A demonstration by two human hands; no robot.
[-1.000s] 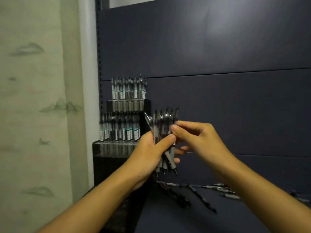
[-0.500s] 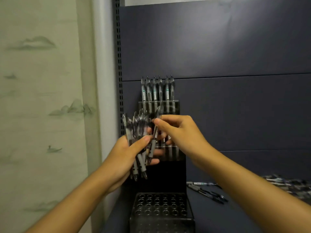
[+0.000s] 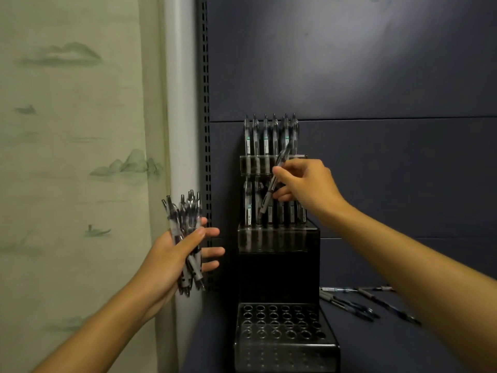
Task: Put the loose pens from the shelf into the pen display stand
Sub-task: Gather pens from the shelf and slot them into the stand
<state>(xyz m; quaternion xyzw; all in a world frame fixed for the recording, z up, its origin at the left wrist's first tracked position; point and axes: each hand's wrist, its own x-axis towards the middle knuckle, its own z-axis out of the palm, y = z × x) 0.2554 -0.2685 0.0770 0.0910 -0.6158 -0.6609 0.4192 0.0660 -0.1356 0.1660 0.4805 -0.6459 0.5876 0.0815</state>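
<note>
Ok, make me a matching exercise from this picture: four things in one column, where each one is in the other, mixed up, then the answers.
Things
1. bunch of pens
2. single pen
3. loose pens
4. empty holes

Places
A. lying on the shelf, right of the stand
B. gripped in the left hand
C. bottom tier of the stand
D. pinched in the right hand, in front of the middle tier

Pairs: 1-B, 2-D, 3-A, 4-C
</note>
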